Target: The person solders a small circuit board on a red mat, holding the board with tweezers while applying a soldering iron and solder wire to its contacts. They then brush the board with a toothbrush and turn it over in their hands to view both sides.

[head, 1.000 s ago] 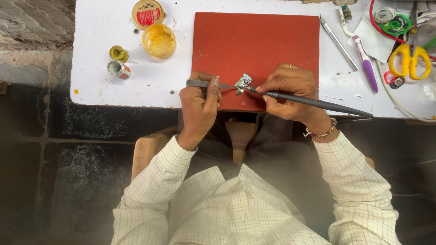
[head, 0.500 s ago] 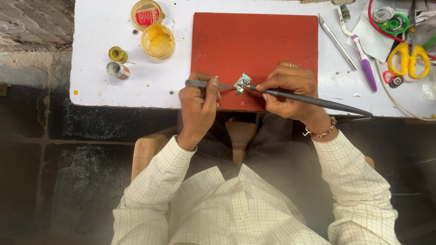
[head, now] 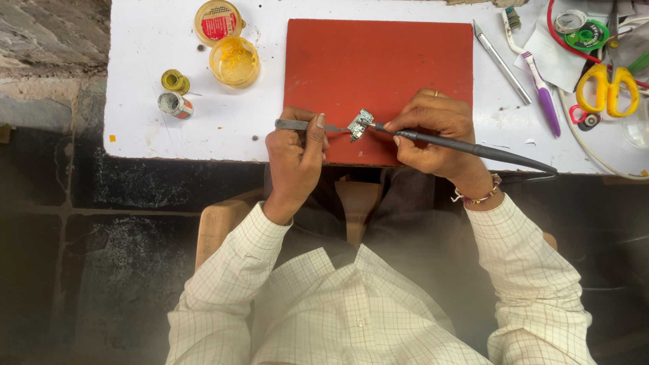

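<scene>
Two hands at small circuit board (head: 360, 124), left hand (head: 296, 154) grip clamped on tweezers (head: 304, 125), right hand (head: 436, 132) on soldering iron (head: 473, 150), tip leftward.

Bare red mat (head: 378, 61) beyond; jars (head: 233, 61) left, scissors (head: 608, 84) right.

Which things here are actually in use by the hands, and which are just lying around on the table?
In use: left hand with tweezers, small circuit board, right hand with soldering iron, red mat.

Lying about: yellow scissors, purple toothbrush, open yellow tin, two small spools.
</scene>
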